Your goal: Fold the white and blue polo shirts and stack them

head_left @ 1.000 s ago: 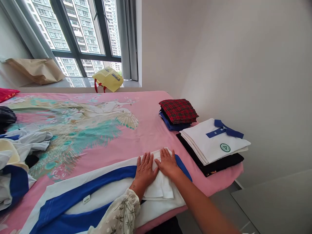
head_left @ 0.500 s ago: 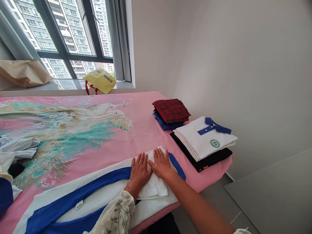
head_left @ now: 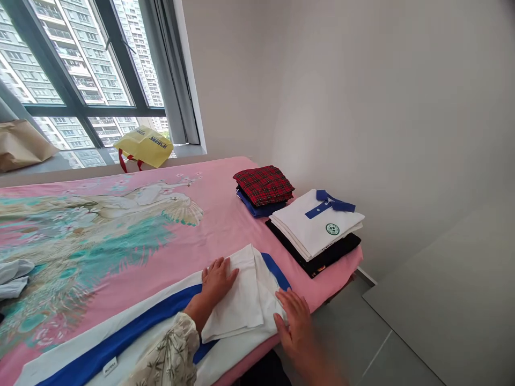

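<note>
A white garment with broad blue bands [head_left: 148,316] lies spread along the near edge of the bed, a small white label [head_left: 110,366] on it. Its right end is partly folded into a white flap [head_left: 237,297]. My left hand [head_left: 217,279] rests flat on the left part of that flap, palm down. At the garment's right end is my right hand [head_left: 295,319], fingers stretched and thumb apart, holding nothing. Whether its fingertips touch the cloth I cannot tell. Part of the garment is hidden under my left sleeve.
Folded white polo shirts with a blue collar [head_left: 322,214] lie on black clothing [head_left: 341,249] at the bed's right corner. Behind them is a stack topped by red plaid cloth [head_left: 263,185]. A yellow bag [head_left: 147,147] stands by the window; pale clothes [head_left: 14,279] lie left.
My right hand has come off the white flap and moved right and nearer, to the garment's edge. My left hand stays on the flap. The view has turned slightly right.
</note>
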